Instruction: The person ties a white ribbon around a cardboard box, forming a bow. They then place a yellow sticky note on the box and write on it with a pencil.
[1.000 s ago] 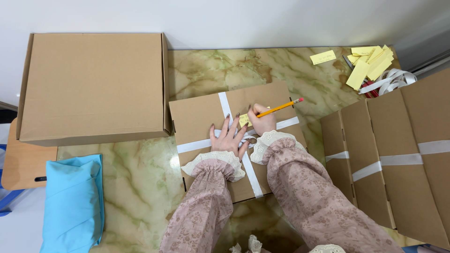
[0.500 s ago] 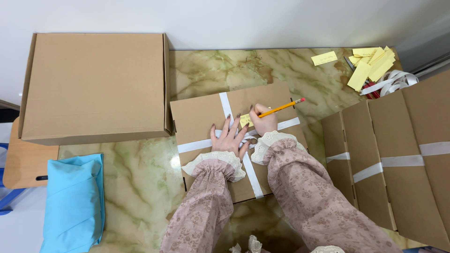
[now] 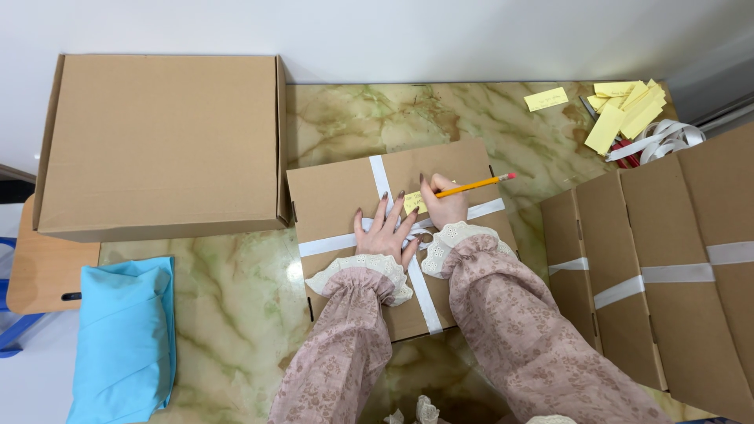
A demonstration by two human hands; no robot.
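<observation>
A: Where's the flat brown cardboard box w/ white ribbon cross (image 3: 345, 196)?

B: Centre of marble table (image 3: 228, 314). Left hand (image 3: 385, 235) flat, open on it; right hand (image 3: 444, 206) gripping yellow pencil (image 3: 471, 186) over small yellow note (image 3: 414, 202).

Small home packing station: green marble-look table (image 3: 236, 314) against white wall. On it, plain cardboard boxes (image 3: 161, 141), ribbon-tied boxes (image 3: 667, 259) at right edge, yellow paper slips (image 3: 624, 110) at far right corner.
</observation>
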